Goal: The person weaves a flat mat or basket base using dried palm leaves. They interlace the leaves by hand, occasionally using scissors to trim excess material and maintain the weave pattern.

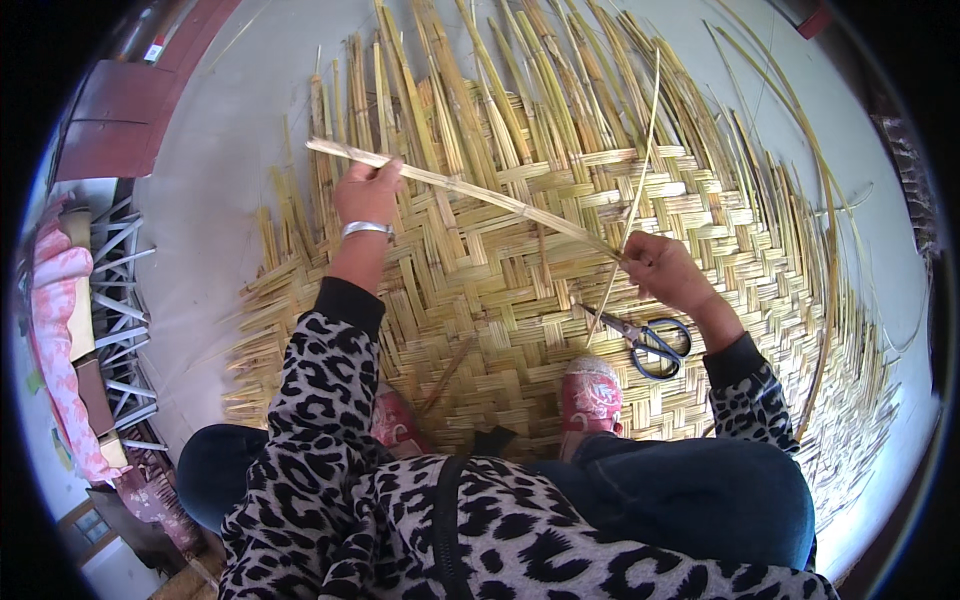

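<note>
A flat, pale split-reed strip (500,200) stretches slantwise between my hands, above a large woven reed mat (500,300). Near its upper left end, my left hand (368,192) pinches the strip between thumb and fingers. My right hand (665,268) grips the strip's lower right end in closed fingers. A second, thinner strip (645,170) passes upright beside the right hand; whether that hand holds it too, I cannot tell. Just below my right hand, a pair of scissors (650,343) with dark blue handles lies on the mat.
Loose unwoven reed ends (480,80) fan out along the mat's far side. Long curved strips (825,200) arch at the right. My pink shoes (592,392) rest on the weave. A metal rack (122,310) and pink cloth (62,320) stand at the left, near a dark red cabinet (115,115).
</note>
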A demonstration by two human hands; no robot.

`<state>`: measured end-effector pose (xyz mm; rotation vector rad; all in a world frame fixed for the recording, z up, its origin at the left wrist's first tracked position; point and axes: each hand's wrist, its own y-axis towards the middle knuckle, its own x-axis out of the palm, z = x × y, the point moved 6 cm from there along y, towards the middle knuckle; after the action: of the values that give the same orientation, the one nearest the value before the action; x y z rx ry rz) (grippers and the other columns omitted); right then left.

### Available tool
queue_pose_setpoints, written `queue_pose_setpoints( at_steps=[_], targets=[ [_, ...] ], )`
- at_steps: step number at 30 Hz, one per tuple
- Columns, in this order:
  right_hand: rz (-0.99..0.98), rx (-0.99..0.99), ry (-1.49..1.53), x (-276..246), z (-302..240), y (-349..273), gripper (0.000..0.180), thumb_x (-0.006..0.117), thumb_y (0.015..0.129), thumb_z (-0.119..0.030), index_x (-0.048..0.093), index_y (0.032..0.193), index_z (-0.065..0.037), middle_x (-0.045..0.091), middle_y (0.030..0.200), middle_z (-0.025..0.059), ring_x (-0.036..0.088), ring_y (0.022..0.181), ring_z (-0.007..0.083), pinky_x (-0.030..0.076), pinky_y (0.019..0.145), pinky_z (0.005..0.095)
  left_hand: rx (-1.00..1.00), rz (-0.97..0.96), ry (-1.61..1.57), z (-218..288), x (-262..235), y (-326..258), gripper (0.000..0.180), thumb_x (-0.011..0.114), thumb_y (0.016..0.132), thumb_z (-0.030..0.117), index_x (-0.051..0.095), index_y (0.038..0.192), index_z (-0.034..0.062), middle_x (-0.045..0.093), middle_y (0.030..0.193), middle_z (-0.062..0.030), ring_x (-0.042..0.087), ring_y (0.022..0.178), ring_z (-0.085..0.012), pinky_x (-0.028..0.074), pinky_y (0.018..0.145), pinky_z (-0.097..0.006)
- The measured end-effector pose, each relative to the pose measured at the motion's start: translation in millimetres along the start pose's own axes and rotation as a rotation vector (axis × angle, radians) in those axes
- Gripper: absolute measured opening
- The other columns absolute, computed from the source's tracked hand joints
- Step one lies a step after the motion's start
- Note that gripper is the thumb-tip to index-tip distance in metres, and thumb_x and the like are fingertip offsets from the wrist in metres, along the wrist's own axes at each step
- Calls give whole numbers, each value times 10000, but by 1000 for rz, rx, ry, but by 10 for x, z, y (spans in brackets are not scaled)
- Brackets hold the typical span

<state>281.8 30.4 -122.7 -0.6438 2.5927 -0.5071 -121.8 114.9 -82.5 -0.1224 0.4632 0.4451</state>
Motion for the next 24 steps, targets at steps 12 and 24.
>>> queue_pose_setpoints(
  at_steps=[12,24],
  targets=[
    [98,-223,-369,-186,-254,33,160,628,859,-219,612,913,-69,636,781,171,614,744,381,484,665,440,571,309,502,314,-596,121,223,635,877,191,678,1060,72,682,937,-117,644,889,-280,507,795,-387],
    [508,-609,-695,91,-782,-246,203,688,813,-138,634,1002,-84,662,965,99,635,923,285,521,806,394,513,-715,454,917,1313,-1550,211,628,874,266,665,859,59,641,755,-135,633,690,-319,494,625,-412]
  ],
)
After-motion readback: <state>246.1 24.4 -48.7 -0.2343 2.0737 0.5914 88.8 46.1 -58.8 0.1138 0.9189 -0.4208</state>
